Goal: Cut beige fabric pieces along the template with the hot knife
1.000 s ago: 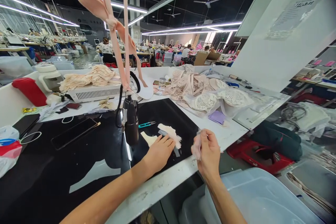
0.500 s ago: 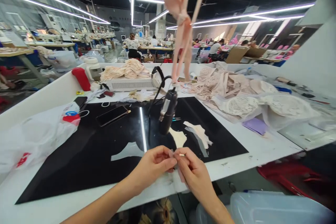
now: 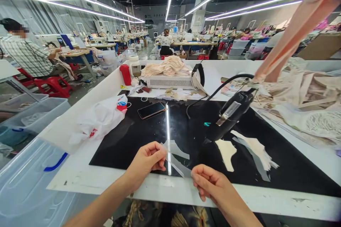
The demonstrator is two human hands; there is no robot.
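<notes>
My left hand [image 3: 147,158] is closed in a pinch on one end of a sheer white fabric piece [image 3: 178,166]. The fingers of my right hand [image 3: 210,183] pinch its other end, so it spans the gap between both hands above the black mat [image 3: 128,142]. Just behind it, another sheer cut piece [image 3: 177,150] lies on the mat. To the right are a cream fabric piece [image 3: 226,153] and a small stack of pale cut pieces [image 3: 257,149]. A black corded hand tool [image 3: 231,111] hangs tilted above the mat.
Peach elastic straps [image 3: 290,39] hold up the tool. A phone [image 3: 151,110] and white plastic bag [image 3: 102,118] lie at left. Folded cream fabric [image 3: 167,66] sits on a white vented box [image 3: 170,82]. Beige garments [image 3: 303,95] are heaped at right. A co-worker [image 3: 23,49] sits far left.
The view has turned left. My hands, close together before, have moved apart with the sheer piece stretched between them. The hanging tool now appears farther right and tilted.
</notes>
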